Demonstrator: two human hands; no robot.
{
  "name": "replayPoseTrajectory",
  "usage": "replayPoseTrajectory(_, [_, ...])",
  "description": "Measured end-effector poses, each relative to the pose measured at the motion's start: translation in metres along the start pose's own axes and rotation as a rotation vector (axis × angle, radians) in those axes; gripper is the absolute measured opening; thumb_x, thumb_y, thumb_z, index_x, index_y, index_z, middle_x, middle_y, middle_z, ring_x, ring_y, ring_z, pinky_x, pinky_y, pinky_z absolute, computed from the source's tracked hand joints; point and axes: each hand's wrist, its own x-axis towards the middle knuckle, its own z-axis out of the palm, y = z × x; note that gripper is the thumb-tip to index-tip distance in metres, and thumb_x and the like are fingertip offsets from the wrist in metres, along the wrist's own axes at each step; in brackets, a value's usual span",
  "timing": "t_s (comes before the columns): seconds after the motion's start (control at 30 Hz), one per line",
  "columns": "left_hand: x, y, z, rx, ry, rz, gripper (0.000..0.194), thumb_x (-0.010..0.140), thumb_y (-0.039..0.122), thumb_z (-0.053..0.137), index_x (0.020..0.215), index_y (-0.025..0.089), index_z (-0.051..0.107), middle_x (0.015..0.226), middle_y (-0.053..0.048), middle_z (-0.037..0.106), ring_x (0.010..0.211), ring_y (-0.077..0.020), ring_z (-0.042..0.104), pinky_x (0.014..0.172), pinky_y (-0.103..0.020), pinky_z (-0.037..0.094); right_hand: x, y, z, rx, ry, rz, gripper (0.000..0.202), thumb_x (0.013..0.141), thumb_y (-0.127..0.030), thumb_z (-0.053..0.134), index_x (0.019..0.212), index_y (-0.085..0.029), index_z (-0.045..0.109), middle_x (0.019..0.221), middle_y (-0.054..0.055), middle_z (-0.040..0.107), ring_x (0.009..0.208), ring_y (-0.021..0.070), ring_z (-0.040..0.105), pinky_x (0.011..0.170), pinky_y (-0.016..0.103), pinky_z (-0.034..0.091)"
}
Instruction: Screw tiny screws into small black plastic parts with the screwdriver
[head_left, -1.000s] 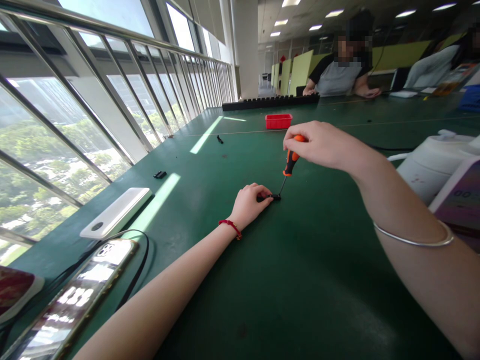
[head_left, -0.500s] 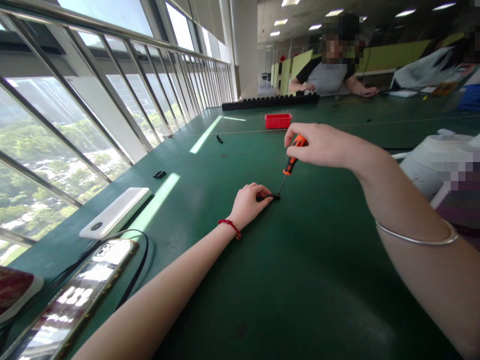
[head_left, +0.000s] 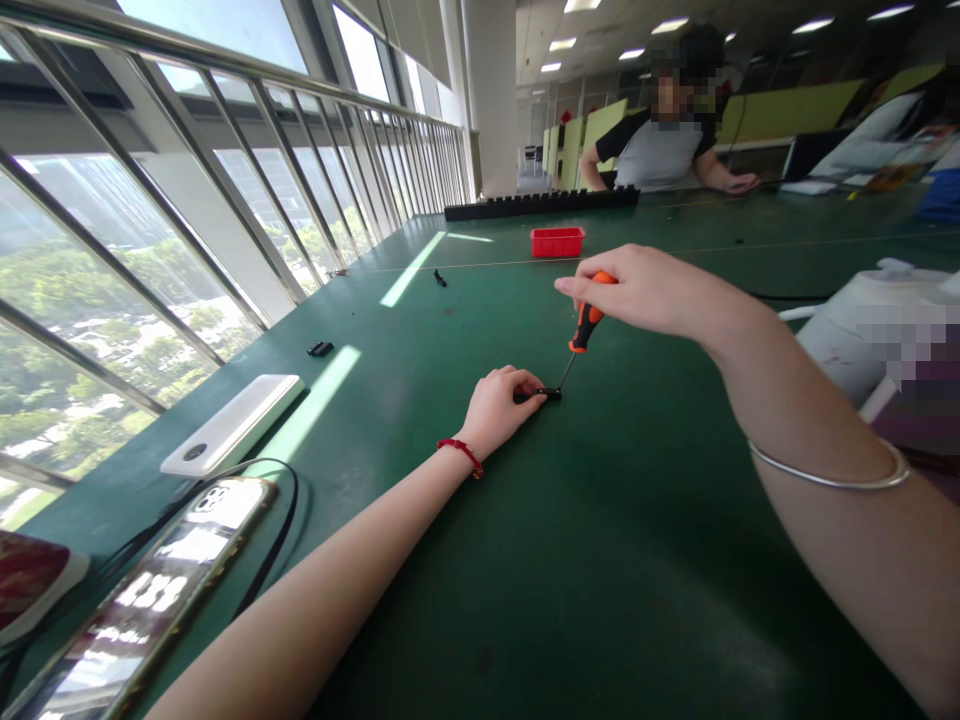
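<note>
My left hand (head_left: 504, 402) rests on the green table and pinches a small black part (head_left: 550, 394) between thumb and fingers. Most of that part is hidden by the fingers; its right end sticks out. Above and to the right, my right hand (head_left: 637, 290) grips the top of an orange and black screwdriver (head_left: 587, 325). The screwdriver leans to the right, and its tip meets the right end of the black part. A screw at the tip is too small to make out.
A red bin (head_left: 557, 242) and a long black rack (head_left: 541, 204) stand farther back. Small black pieces (head_left: 320, 349), a white power bank (head_left: 232, 425), a phone (head_left: 150, 600) and a cable lie left. A white container (head_left: 862, 330) is at right; a person (head_left: 660, 150) sits opposite.
The fingers of my right hand have shifted on the screwdriver handle, with the thumb side stretched farther left. The handle leans slightly more. My left hand holds its place.
</note>
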Motion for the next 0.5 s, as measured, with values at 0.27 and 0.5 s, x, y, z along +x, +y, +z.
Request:
replayPoseTrajectory(0.27, [0.0004, 0.0007, 0.0, -0.004, 0.006, 0.005, 0.011, 0.08, 0.025, 0.064, 0.087, 0.019, 0.07, 0.082, -0.002, 0.062, 0.078, -0.0169, 0.056, 0.071, -0.029, 0.046, -0.0002, -0.0029, 0.0001, -0.023, 0.018, 0.002, 0.019, 0.072, -0.039, 0.06, 0.079, -0.022, 0.065, 0.069, 0.0, 0.059, 0.058, 0.0131, 0.047, 0.055, 0.028, 0.032])
replayPoseTrajectory(0.5, [0.0003, 0.0007, 0.0, 0.004, 0.006, 0.009, 0.011, 0.08, 0.025, 0.064, 0.086, 0.019, 0.069, 0.083, -0.002, 0.063, 0.079, -0.017, 0.057, 0.073, -0.029, 0.046, -0.0054, -0.0007, -0.0019, 0.129, -0.245, -0.1, 0.033, 0.077, -0.053, 0.058, 0.068, -0.023, 0.069, 0.047, -0.001, 0.05, 0.044, 0.0109, 0.044, 0.048, 0.028, 0.034])
